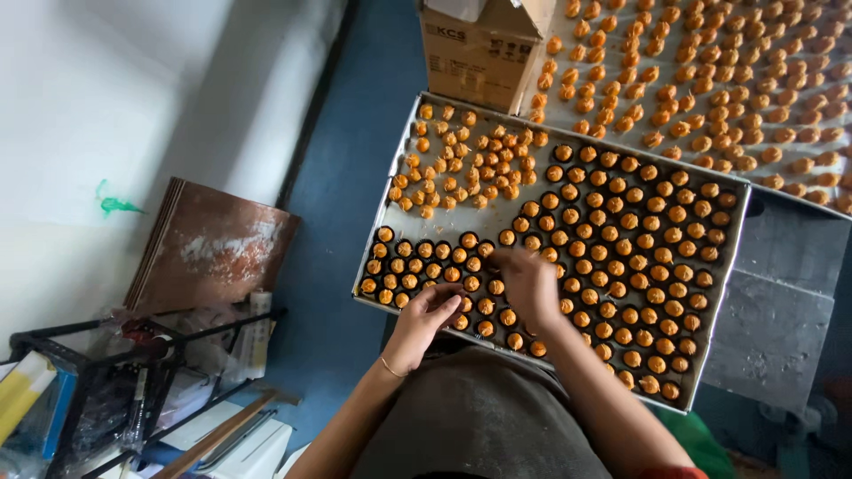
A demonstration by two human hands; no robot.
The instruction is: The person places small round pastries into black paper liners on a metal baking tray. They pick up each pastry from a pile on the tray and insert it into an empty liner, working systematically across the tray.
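Filling metal tray (390,191) on the near bench: loose orange pieces (470,164) heaped far-left, cupped pieces (621,257) right. Left hand (426,319) rested half-curled on near row; right hand (525,282) blurred, grip unreadable. Best kept rows tight, placements gentle.

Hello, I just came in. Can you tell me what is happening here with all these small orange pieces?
A person bends over a metal tray full of small orange sweets, most sitting in dark paper cups. The left hand rests on the cups at the near edge; the right hand is blurred over the middle rows. A loose pile of uncupped pieces lies at the far left of the tray. A second sheet of sweets and a cardboard box sit beyond.
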